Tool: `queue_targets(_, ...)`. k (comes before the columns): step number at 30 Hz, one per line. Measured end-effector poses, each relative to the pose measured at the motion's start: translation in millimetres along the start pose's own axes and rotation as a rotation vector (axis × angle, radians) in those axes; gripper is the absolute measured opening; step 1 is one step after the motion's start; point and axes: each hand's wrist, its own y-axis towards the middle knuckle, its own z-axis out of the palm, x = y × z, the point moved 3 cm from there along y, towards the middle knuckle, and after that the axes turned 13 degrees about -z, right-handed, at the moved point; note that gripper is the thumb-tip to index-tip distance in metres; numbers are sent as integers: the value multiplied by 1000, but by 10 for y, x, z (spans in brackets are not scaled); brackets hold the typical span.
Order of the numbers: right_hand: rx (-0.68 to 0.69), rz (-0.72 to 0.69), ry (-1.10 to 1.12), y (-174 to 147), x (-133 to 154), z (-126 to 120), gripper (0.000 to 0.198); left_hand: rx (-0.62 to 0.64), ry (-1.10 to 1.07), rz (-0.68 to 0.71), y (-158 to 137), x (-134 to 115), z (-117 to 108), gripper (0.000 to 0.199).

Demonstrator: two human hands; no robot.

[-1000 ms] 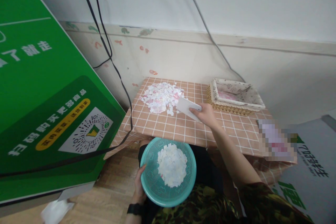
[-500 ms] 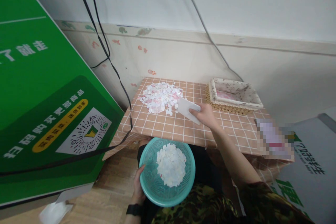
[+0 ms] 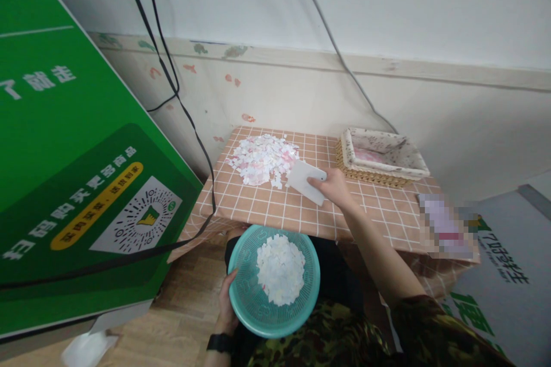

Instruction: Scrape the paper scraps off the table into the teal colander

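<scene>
My left hand (image 3: 227,301) grips the left rim of a round teal plastic basket (image 3: 275,328), held in front of my lap below the table's front edge. Inside the basket lies a mound of small white paper scraps (image 3: 280,269). Over the table, my right hand (image 3: 332,186) is closed around the right end of a flat white scraper (image 3: 306,181), a rectangular plate with a small hole near one corner. Its left edge is beside a spread pile of white and pinkish paper scraps (image 3: 260,159); whether it touches them I cannot tell.
A lined wicker basket (image 3: 383,175) stands at the table's back right on the checked brown tablecloth (image 3: 258,206). A blurred flat item (image 3: 447,226) lies at the right corner. Left stands a green panel (image 3: 86,126) with a black strap (image 3: 206,166) hanging before it.
My right hand has drawn the scraper slightly left and toward me, and its flat face shows more broadly. The teal basket and my left hand stay in place.
</scene>
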Motion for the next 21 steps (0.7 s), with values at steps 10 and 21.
queue_targets(10,19,-42,42,-110,12,-28,28,51,-22,27,50,17,-45,20)
queue_targets(21,16,-73,-40,-254,93,-52,25,53,-11,19,51,10,-45,21)
